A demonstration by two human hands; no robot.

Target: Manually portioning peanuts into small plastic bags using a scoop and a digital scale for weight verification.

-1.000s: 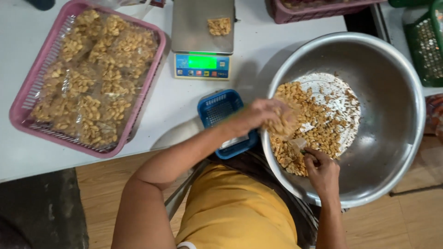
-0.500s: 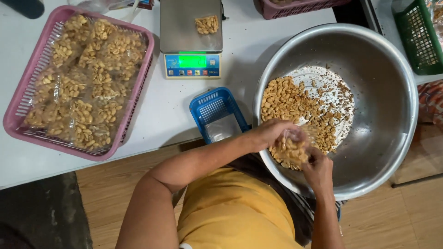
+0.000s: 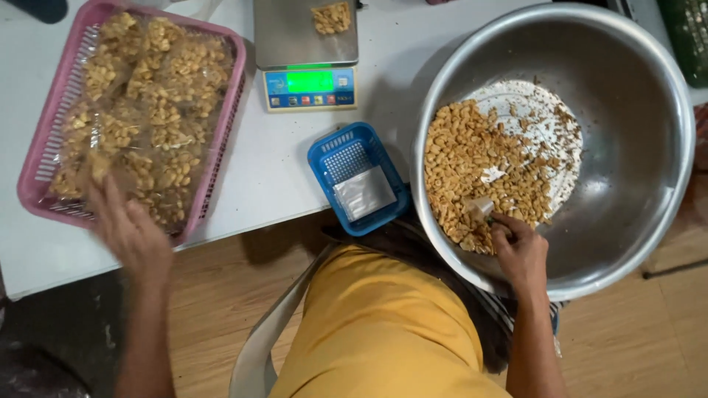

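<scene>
Left hand [image 3: 131,230]: I see it spread over the pink basket [image 3: 44,158] of bagged peanuts [image 3: 140,110].
Right hand [image 3: 520,250]: pinching a small clear bag [image 3: 481,208] among loose peanuts [image 3: 472,169] in the metal bowl [image 3: 634,147].

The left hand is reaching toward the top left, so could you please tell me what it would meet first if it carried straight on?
Probably the filled peanut bags in the pink basket; the left hand already overlaps its near edge.

Bowl [image 3: 627,147], right of frame: shiny smooth metal. Pink basket [image 3: 44,147], upper left, and blue basket [image 3: 324,151], centre: slotted plastic. Bags [image 3: 147,110] in the pink basket: glossy clear film. Scale [image 3: 302,33] top: brushed metal. Table [image 3: 273,162]: smooth matt white. Floor [image 3: 221,309]: wood.
</scene>
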